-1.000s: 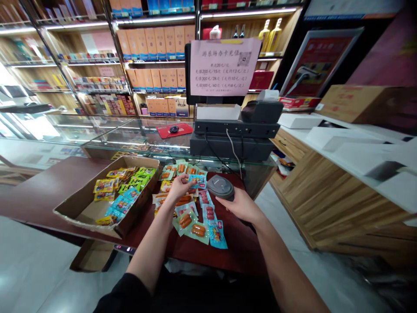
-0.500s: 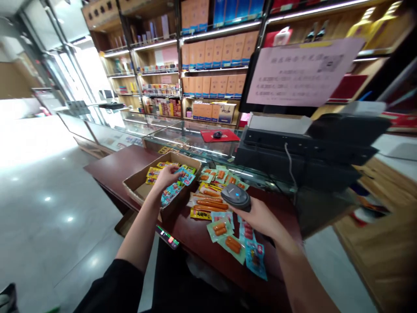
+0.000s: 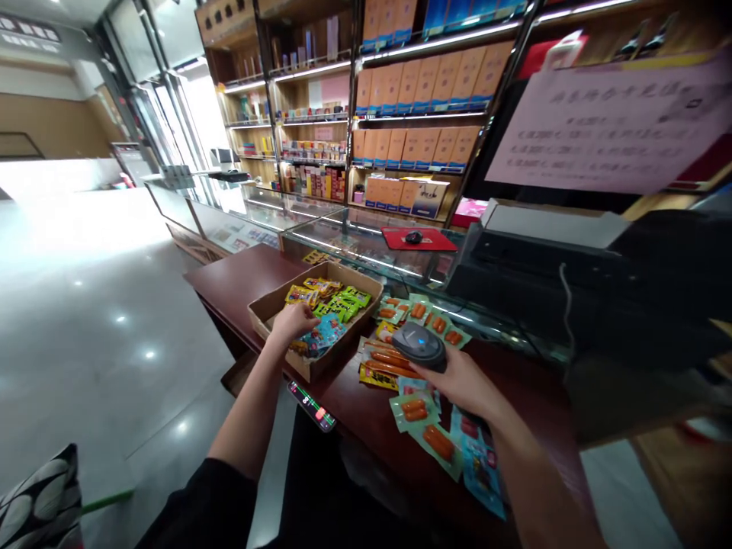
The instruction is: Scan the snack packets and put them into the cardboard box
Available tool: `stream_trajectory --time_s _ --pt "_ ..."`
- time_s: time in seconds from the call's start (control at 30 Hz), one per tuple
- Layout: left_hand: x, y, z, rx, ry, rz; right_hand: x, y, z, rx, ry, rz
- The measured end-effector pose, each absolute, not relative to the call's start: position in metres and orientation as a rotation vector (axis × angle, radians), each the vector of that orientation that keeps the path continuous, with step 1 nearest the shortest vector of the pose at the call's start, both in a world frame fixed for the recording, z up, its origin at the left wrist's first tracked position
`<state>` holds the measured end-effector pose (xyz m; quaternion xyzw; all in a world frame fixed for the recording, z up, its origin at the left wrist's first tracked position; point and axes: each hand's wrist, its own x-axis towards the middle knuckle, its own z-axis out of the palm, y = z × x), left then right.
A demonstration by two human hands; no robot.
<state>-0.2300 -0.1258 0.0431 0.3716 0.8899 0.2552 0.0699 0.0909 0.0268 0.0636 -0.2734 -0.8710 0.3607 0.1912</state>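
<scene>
A shallow cardboard box point(image 3: 309, 371) on the dark red table point(image 3: 245, 278) holds yellow, green and blue snack packets. Over its near left part is my left hand point(image 3: 293, 323), fingers curled down by the blue packets point(image 3: 327, 333); whether it grips one is hidden. My right hand point(image 3: 457, 375) is wrapped round a dark grey scanner point(image 3: 419, 345) with a blue light, above the sausage packs. Long sausages point(image 3: 389, 360) lie beneath the scanner. Clear packs of short sausages point(image 3: 415, 409) and a blue packet point(image 3: 483, 474) lie nearer the front edge.
A lit phone point(image 3: 312, 406) is at the table's front edge. Behind the table runs a glass counter point(image 3: 354, 242) with a mouse on a red mat point(image 3: 440, 239). Black equipment with a pink paper sign point(image 3: 595, 137) stands at the right.
The view has shifted left, so the scene sits further right. My left hand has lowered into the box; the blue packet that was at its fingers is no longer raised. My right hand still holds the scanner.
</scene>
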Motion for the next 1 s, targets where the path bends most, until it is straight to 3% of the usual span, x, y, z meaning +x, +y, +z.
stream_trajectory --time_s 0.23,0.47,0.73,1.0 --pt "-0.177 -0.084 0.062 1.351 2.537 0.931 0.123 0.037 0.068 -0.861 -2.396 0.981" --pt "-0.086 -0.015 0.051 1.613 2.151 1.067 0.179 0.042 0.074 -1.014 -2.285 0.907" --pt "0.005 0.027 0.018 1.763 1.888 0.893 0.227 0.036 0.071 -1.141 -2.194 0.835" --pt "0.033 0.023 0.004 2.02 1.708 0.563 0.252 0.034 0.055 -1.219 -2.141 0.853"
